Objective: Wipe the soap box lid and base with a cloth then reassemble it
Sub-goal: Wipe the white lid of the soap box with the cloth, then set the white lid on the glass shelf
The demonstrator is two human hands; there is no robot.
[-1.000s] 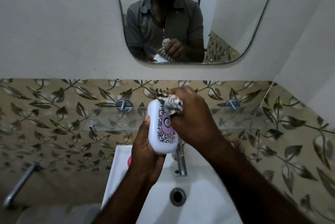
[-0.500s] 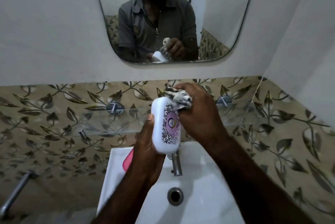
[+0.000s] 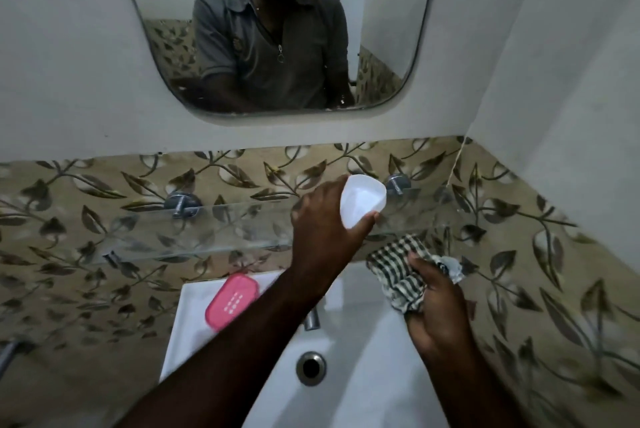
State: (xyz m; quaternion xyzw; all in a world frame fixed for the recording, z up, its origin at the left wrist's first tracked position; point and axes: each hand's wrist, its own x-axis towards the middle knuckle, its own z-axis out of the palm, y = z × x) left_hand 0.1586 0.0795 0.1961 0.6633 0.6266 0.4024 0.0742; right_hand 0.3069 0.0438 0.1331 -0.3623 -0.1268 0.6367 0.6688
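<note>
On the white wall, a large rounded mirror (image 3: pixel 381 12), reflecting a person in a grey collared shirt and a white headset. Below it, across the full width, a band of beige tiles (image 3: pixel 104 185) printed with dark leaves. At the bottom, a white sink (image 3: pixel 363 393) set against that band. Between mirror and sink, a clear glass shelf (image 3: pixel 207 226) on round metal brackets (image 3: pixel 181 204).

Left grip (image 3: pixel 322 223) raised from the lower left, its forearm crossing the sink, up at the right part of the shelf. Fingers and thumb curled round the lower end of the white soap box lid (image 3: pixel 362 200), tilted, hollow side toward the camera, over the shelf's front edge. Cannot tell whether touching the glass.

Right grip (image 3: pixel 436 303) lower, over the sink's rear right corner, fingers closed on a bunched cloth (image 3: pixel 398 268) checked in dark green and white, one pale end sticking out to the right. Cloth just below the lid, not touching it.

Pink soap box base (image 3: pixel 232 299) lying flat on the sink's rear left corner, rows of small pale slots in its middle, lower right end hidden behind the left forearm, well apart from the lid.

Metal tap (image 3: pixel 311 318) at the middle of the sink's rear edge, mostly hidden under the same forearm. Just in front of it, in the bowl, a round metal-ringed drain (image 3: pixel 310 362).
</note>
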